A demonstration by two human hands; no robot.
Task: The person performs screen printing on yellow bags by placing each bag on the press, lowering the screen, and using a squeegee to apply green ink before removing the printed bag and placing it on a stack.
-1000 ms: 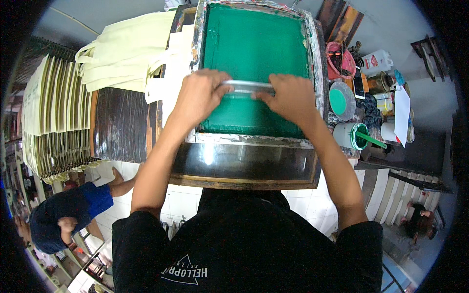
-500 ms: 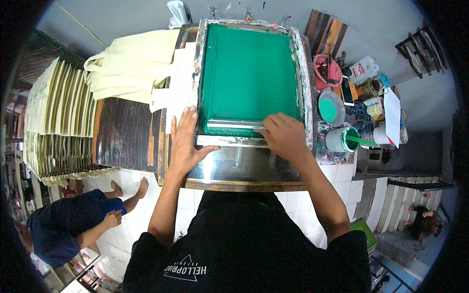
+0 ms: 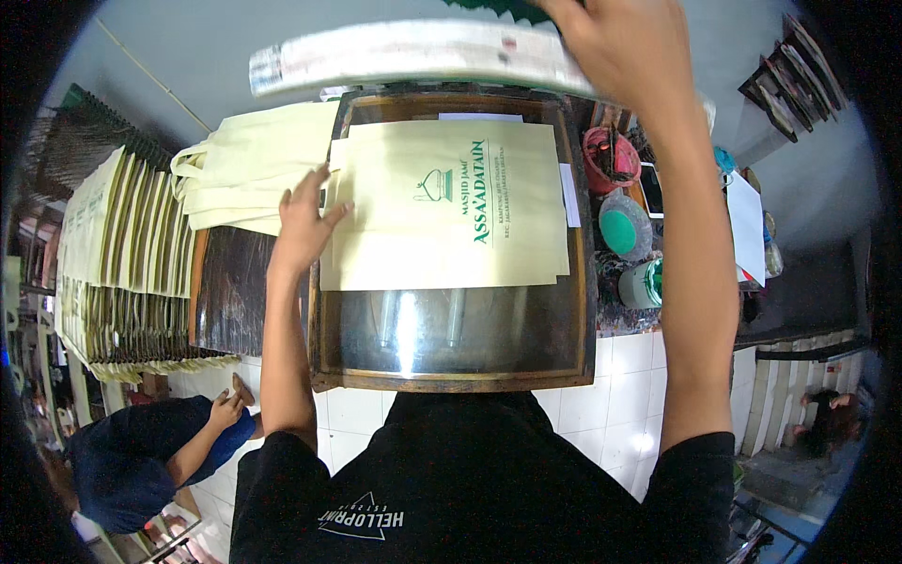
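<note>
A pale yellow fabric bag (image 3: 395,235) with fresh-looking green print lies flat on the glass-topped printing table (image 3: 507,329). My left hand (image 3: 305,226) is open at its left edge, fingers spread; I cannot tell if they touch the cloth. Beyond the bag, the screen-printing frame (image 3: 404,56) is tilted up, its white, stained near edge toward me. My right hand (image 3: 629,47) is at the right end of that edge, gripping it. Part of the fingers is cut off by the picture's top. A strip of green shows behind the edge. The squeegee is out of sight.
Left of the table lie more yellow bags (image 3: 263,160) and a rack of hanging bags (image 3: 122,226). To the right are a pink basket (image 3: 601,164), a bowl of green ink (image 3: 620,230), an ink tub (image 3: 639,287) and a phone (image 3: 651,193). Another person (image 3: 141,461) sits at lower left.
The screen frame has swung up off the table, uncovering the printed bag. My right hand went from the squeegee up to the far side; my left hand moved left and away from the frame.
</note>
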